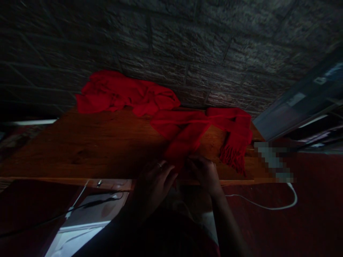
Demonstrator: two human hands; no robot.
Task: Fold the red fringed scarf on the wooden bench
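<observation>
A long red fringed cloth (184, 137) lies folded in zigzag on the wooden table (80, 142), its tasselled end hanging toward the front edge at the right. Its near part runs down to my hands. My left hand (155, 180), with a ring on one finger, is at the left side of this near part, fingers bent and close against the cloth. At its right side my right hand (205, 173) has its fingers curled together in a pinch on the cloth's edge. Deep shadow hides much of the fingertips. Behind, a crumpled red cloth (120, 92) rests at the back left.
A dark stone block wall (171, 43) rises behind the table. At the right stand a grey metal frame (294, 103) and a blurred-out object with a white cable (268, 208). Below the left front edge are a pale box (99, 207) and a black cable.
</observation>
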